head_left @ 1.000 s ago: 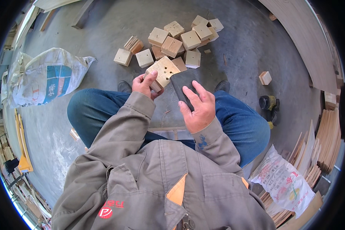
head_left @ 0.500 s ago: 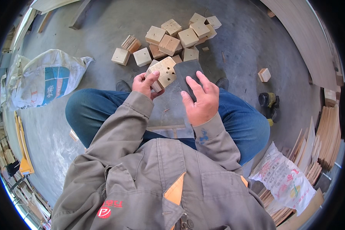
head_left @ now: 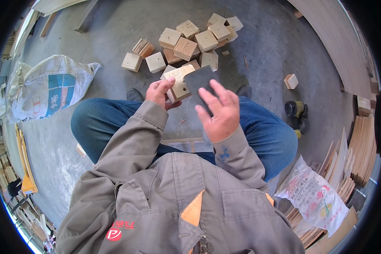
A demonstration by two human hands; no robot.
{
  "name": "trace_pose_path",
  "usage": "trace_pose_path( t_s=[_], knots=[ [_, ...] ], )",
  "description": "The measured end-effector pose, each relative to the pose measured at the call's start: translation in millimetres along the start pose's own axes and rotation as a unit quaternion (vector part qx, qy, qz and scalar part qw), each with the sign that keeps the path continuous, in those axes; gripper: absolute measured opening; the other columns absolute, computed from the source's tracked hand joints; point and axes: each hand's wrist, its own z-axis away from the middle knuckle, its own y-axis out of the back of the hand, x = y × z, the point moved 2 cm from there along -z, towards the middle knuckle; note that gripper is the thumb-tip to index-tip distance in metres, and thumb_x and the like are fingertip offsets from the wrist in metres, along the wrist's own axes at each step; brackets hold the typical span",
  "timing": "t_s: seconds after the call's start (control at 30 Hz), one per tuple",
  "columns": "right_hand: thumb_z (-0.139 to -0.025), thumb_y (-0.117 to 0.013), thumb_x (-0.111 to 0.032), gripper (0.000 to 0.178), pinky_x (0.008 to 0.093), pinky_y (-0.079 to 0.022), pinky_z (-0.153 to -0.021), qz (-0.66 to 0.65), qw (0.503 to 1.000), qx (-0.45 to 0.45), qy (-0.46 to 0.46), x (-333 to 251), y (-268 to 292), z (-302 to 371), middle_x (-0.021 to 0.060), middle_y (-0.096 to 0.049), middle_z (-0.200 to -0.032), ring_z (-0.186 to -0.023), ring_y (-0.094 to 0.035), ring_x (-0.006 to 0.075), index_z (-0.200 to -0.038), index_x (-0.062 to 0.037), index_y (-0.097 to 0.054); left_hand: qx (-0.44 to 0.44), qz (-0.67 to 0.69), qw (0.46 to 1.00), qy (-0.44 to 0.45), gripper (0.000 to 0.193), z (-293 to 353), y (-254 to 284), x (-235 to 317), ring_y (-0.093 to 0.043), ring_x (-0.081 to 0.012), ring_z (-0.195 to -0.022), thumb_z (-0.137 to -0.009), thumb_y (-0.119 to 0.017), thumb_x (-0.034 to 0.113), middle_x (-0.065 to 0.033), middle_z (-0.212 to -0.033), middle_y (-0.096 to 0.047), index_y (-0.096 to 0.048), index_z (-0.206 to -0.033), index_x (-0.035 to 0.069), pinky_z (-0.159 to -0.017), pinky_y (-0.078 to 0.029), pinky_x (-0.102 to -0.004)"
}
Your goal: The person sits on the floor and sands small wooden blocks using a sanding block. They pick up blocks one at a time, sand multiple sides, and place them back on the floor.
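My left hand (head_left: 160,92) grips a pale wooden block (head_left: 178,79) with holes in its upper face, the thumb resting on top and the fingers around its side. My right hand (head_left: 221,113) holds a dark grey rectangular sheet (head_left: 200,78) that looks like sandpaper, fingers spread over its near part. The sheet's left edge overlaps the block's right side and hides part of the holed face. Both hands are raised between my bent knees, above the floor. Beyond them lies a heap of similar wooden blocks (head_left: 170,38), some with a hole in the face.
A white and blue woven sack (head_left: 59,91) lies at left. On the right are a single block (head_left: 291,81), a yellow and black power tool (head_left: 296,111), a white printed sack (head_left: 315,197) and stacked wooden strips (head_left: 363,146). A large board (head_left: 330,38) stands at far right.
My right hand has shifted slightly left with the dark sheet, which now covers more of the block's holed face. My left hand keeps its grip on the block.
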Motion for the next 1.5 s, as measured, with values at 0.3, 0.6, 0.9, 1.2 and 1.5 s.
trace_pose_path(
  t_s=[0.3,0.6,0.9,1.2,1.5],
  knots=[
    [-0.081,-0.083,-0.016,0.049,0.047,-0.049,-0.101,0.011,0.993,0.048,-0.108,26.5,-5.2,-6.8,0.0162,-0.06,-0.14,-0.118,-0.057,0.0375,-0.129,-0.0123,-0.072,-0.002,-0.063,0.994,-0.084,0.069,9.7,-13.5,0.9,-0.068,-0.0261,-0.105,-0.086,-0.08,0.032,-0.0159,-0.123,-0.062,-0.046,-0.137,0.0,-0.078,-0.063,-0.0454],
    [-0.082,-0.084,-0.016,0.049,0.0452,-0.048,-0.103,-0.03,0.993,0.055,-0.099,19.6,-5.8,-7.7,0.018,-0.059,-0.142,-0.12,-0.057,0.0372,-0.13,-0.0109,-0.072,0.007,-0.069,0.99,-0.122,0.083,16.9,-14.5,9.8,-0.065,-0.0252,-0.107,-0.08,-0.087,0.03,-0.0178,-0.124,-0.059,-0.04,-0.14,-0.002,-0.081,-0.062,-0.042],
    [-0.078,-0.083,-0.016,0.053,0.0469,-0.049,-0.096,-0.034,0.999,0.002,-0.035,-12.1,-24.1,3.8,0.0203,-0.058,-0.14,-0.106,-0.062,0.0373,-0.129,-0.0099,-0.07,0.086,0.007,0.993,-0.076,0.072,0.2,3.0,0.6,-0.065,-0.0267,-0.109,-0.084,-0.085,0.03,-0.0154,-0.124,-0.06,-0.043,-0.135,0.001,-0.08,-0.064,-0.0502],
    [-0.084,-0.08,-0.018,0.047,0.0484,-0.048,-0.1,-0.032,0.995,-0.004,-0.096,0.4,-26.7,1.2,0.0211,-0.059,-0.138,-0.114,-0.059,0.0411,-0.129,-0.0094,-0.07,0.116,0.019,0.986,-0.117,0.071,0.2,-0.1,0.3,-0.067,-0.0254,-0.104,-0.083,-0.087,0.026,-0.0139,-0.123,-0.06,-0.044,-0.134,0.003,-0.078,-0.063,-0.0478],
    [-0.083,-0.081,-0.019,0.05,0.0486,-0.048,-0.101,-0.046,0.993,0.0,-0.111,-10.4,-36.5,4.0,0.021,-0.057,-0.138,-0.115,-0.058,0.0418,-0.131,-0.0113,-0.069,0.147,0.022,0.978,-0.148,0.074,0.2,-3.0,-2.9,-0.065,-0.0241,-0.102,-0.08,-0.089,0.023,-0.0119,-0.121,-0.059,-0.044,-0.136,0.003,-0.074,-0.061,-0.044]
  ],
)
